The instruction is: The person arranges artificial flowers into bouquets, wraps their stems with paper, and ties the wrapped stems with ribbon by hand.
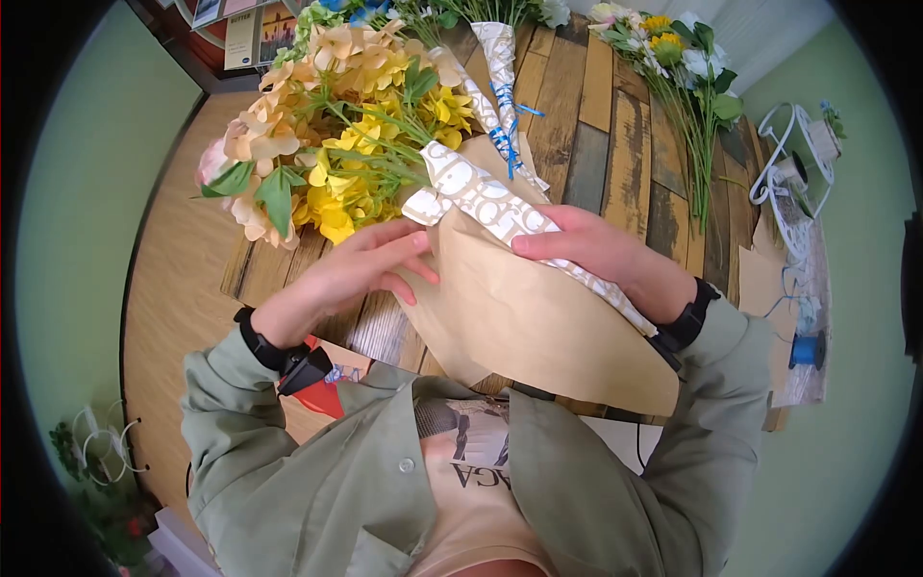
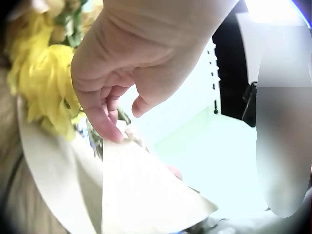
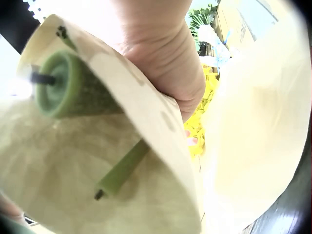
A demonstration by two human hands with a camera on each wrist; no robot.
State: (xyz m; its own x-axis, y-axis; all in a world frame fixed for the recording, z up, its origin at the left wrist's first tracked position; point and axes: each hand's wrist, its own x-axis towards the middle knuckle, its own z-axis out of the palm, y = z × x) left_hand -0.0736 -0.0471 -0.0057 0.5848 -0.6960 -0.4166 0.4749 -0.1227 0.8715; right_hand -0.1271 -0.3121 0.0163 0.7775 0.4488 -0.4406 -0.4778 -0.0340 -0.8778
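Note:
A bouquet of peach and yellow flowers (image 1: 361,144) (image 2: 46,83) has its stems wrapped in white patterned paper (image 1: 481,197), lying over brown kraft paper (image 1: 538,317) (image 3: 263,122). My right hand (image 1: 606,250) (image 3: 163,58) grips the wrapped stems, thumb on top. The right wrist view shows green stem ends (image 3: 122,170) inside the rolled paper. Beside the kraft paper's upper left edge is my left hand (image 1: 361,264) (image 2: 136,58), thumb apart from its bent fingers; one fingertip touches a paper corner in the left wrist view.
Two wrapped stem bundles with blue ties (image 1: 505,106) lie at the back of the wooden table (image 1: 630,144). Loose white and yellow flowers (image 1: 673,58) lie back right. Along the right side are a white wire rack (image 1: 793,207) and a blue ribbon spool (image 1: 808,351).

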